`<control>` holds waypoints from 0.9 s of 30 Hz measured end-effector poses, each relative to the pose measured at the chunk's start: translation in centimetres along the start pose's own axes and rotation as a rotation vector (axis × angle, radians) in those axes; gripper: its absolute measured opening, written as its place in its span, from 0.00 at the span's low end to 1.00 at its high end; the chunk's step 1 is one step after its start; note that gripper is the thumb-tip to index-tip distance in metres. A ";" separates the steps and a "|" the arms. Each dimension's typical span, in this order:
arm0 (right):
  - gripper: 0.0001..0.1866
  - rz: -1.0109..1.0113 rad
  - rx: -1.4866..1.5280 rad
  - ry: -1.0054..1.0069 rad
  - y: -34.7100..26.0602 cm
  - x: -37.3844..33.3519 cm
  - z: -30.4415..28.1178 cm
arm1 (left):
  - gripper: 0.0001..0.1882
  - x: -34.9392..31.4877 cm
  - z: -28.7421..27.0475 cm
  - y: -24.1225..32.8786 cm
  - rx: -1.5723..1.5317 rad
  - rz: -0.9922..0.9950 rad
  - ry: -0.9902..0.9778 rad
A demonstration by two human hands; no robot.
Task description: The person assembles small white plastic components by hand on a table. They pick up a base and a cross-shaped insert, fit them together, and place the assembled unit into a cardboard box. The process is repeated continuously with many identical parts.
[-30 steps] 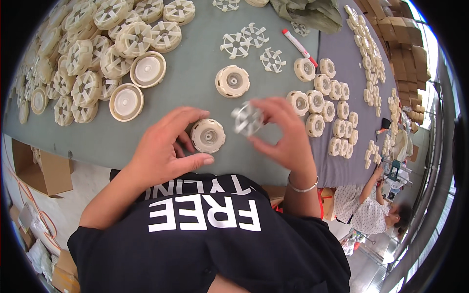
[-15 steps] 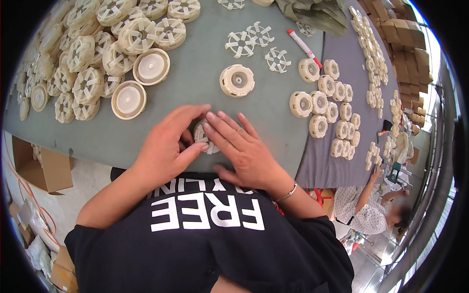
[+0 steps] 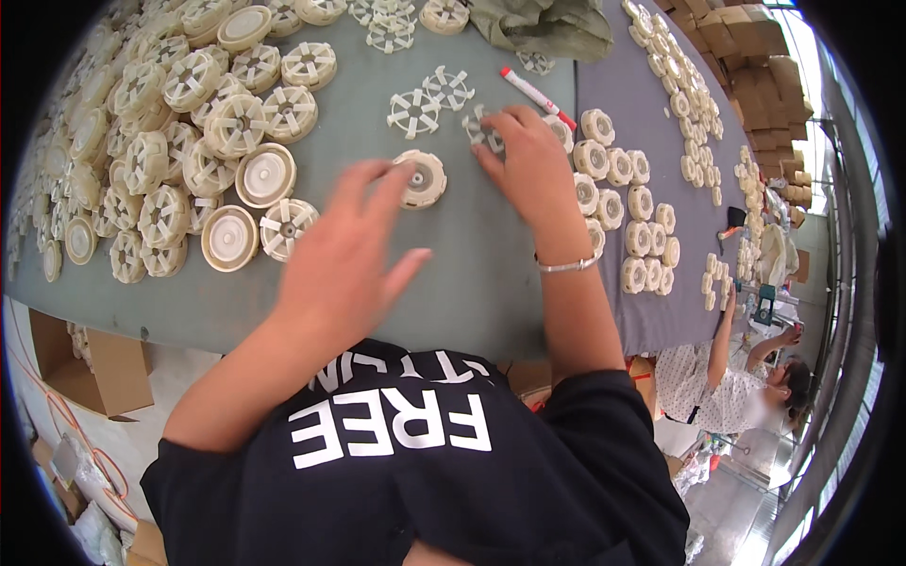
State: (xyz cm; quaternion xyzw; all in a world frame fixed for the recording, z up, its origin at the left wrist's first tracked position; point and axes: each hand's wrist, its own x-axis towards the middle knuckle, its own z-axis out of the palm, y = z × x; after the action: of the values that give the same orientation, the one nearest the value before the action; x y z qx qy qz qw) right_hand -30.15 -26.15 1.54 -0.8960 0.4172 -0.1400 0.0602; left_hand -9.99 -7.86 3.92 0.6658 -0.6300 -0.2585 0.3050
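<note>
My right hand (image 3: pixel 528 165) reaches out over the grey-green table (image 3: pixel 472 283), its fingertips closed on a white spoked insert (image 3: pixel 478 129). Two more white spoked inserts (image 3: pixel 413 111) lie just left of it. My left hand (image 3: pixel 344 255) hovers blurred above the table with fingers spread and nothing in it. A round cream disc with a centre hole (image 3: pixel 422 179) lies flat between the two hands, just beyond my left fingertips. A metal bracelet (image 3: pixel 564 267) sits on my right wrist.
A heap of cream spoked wheels (image 3: pixel 160 141) and two smooth caps (image 3: pixel 264 174) fills the left. Rows of finished cream parts (image 3: pixel 642 203) stand on the right, with a red-and-white marker (image 3: pixel 536 94) and green cloth (image 3: pixel 552 28) behind. Another person (image 3: pixel 727 377) works at lower right.
My right hand has left the spot at the near edge and reached far out to a spoked insert. My left hand has lifted and opened. The cream disc now lies uncovered.
</note>
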 end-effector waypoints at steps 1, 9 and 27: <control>0.18 0.001 -0.043 -0.016 -0.6 -0.1 -0.3 | 0.40 1.0 1.4 -0.2 0.020 0.017 0.058; 0.18 0.329 0.475 -0.249 -4.2 -10.9 -1.7 | 0.36 -0.1 2.5 -2.6 -0.140 0.045 -0.133; 0.34 -0.068 0.665 -0.172 -6.5 -9.1 -3.2 | 0.28 -3.2 1.9 -4.5 -0.523 -0.044 -0.103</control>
State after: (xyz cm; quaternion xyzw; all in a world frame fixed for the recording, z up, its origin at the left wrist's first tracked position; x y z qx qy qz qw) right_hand -31.96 -14.94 4.18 -0.8492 0.3122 -0.1939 0.3792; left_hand -8.55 -4.75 -0.81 0.5637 -0.5420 -0.4527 0.4285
